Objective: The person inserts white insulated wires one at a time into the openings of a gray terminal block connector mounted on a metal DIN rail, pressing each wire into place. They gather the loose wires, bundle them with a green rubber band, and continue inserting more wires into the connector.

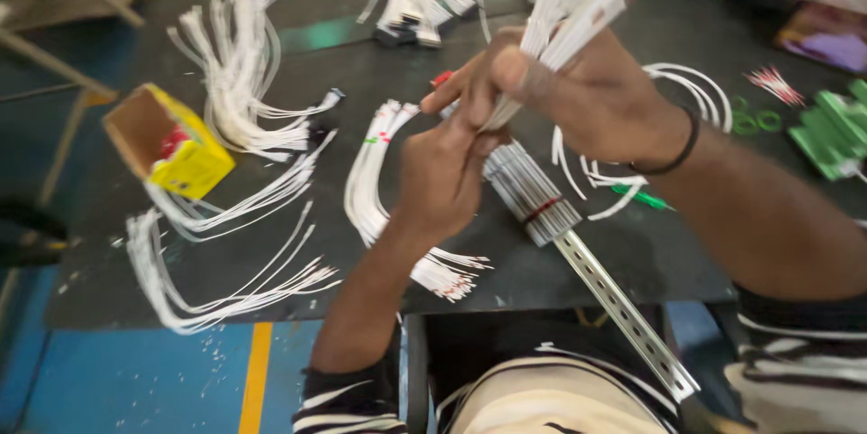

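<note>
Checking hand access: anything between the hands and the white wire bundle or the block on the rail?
Nothing visible. The right hand already grips the white wire bundle, and the left hand sits against the grey block on the metal rail. Loose wires lie off to the side.

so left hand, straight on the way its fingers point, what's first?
The left hand points up and away, toward the right hand. It seems to already touch the white wire bundle held there, so that bundle comes first; depth is unclear.
</note>
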The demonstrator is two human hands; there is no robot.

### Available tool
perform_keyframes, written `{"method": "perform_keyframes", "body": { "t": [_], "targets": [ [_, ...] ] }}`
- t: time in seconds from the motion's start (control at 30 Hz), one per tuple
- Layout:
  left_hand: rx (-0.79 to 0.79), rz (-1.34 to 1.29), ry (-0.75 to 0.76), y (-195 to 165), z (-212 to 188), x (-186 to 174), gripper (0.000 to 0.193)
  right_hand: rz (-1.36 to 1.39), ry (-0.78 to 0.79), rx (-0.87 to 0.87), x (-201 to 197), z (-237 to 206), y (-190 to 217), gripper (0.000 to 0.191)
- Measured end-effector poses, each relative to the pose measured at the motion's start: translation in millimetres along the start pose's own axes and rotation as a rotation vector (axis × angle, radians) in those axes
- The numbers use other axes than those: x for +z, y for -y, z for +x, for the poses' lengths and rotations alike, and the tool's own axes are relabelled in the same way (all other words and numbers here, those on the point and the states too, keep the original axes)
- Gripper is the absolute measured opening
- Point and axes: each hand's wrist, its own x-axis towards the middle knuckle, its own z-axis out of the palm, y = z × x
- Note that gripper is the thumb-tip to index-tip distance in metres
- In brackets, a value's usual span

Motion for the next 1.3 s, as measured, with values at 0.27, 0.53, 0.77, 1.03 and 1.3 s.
{"method": "perform_keyframes", "body": {
  "t": [0.27,0.53,0.77,1.03,1.3],
  "targets": [
    [0.021,-0.081,0.207,61.4,-35.6,49.7,0.032,0.15,-0.267,0.209,12.3,-78.9,-99.6,0.037],
    [-0.23,-0.337,0.302,134.2,-86.9,108.8,0.048,-0.207,-0.375,0.354,-37.1,-162.1,-171.4,0.04],
    [-0.324,-0.578,0.164,153.9,-90.9,111.6,0.052,-1.597,-0.562,0.723,-151.1,-218.4,-139.8,0.015],
    [-0.309,-0.596,0.179,162.6,-94.7,109.5,0.049,-1.739,-0.462,0.886,-151.3,-254.0,-147.5,0.009],
    [-0.325,-0.558,0.134,153.7,-90.9,104.7,0.047,-1.161,-0.812,0.593,-124.9,-232.0,-147.4,0.009]
  ]
}}
